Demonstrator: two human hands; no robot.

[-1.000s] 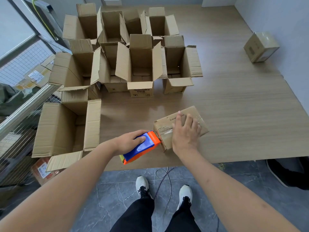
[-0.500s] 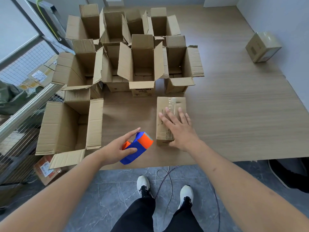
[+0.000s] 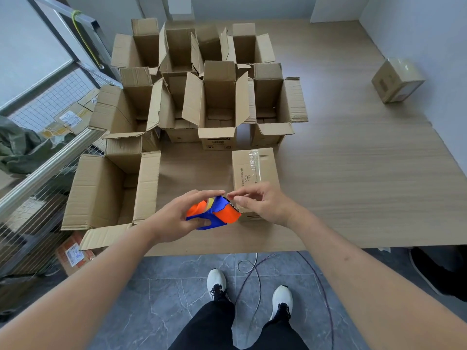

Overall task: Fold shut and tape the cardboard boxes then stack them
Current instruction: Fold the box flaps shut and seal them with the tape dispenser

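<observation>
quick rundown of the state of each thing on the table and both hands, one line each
near box: flaps shut, clear tape along the top seam
far box: shut and taped, alone by the wall
open boxes: flaps up, untaped
tape dispenser: off the table, held
left hand: grips the tape dispenser
right hand: fingers pinched at the dispenser's toothed edge

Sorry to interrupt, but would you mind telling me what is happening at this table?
A person is taping cardboard boxes. The left hand grips an orange-and-blue tape dispenser, while the right hand pinches at its toothed edge. A closed, clear-taped cardboard box sits just beyond; another sealed box lies far right. Many open boxes wait.
</observation>
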